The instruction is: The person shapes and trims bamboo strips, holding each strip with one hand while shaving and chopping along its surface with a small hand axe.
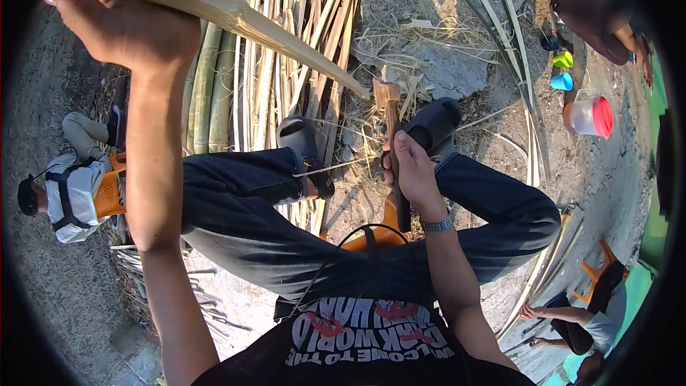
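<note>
My left hand point(136, 25) is raised at the upper left, its fingers wrapped round a long pale bamboo strip point(246, 18) that slants down to the right. The strip's far end lies near the top of a wooden piece point(388, 96) between my feet. Lower, near my right knee, my right hand point(414, 168) is closed round a dark upright handle point(401, 211); whether it is one tool with the wooden piece I cannot tell. Fingers at the top left edge, also on the strip, are partly cut off.
Split bamboo strips point(268, 64) and green bamboo poles point(207, 93) lie ahead of my feet. Long thin strips point(529, 100) lie on the right, near a red-lidded container point(593, 116) and cups point(562, 82). People sit at the left point(75, 186) and lower right point(586, 322).
</note>
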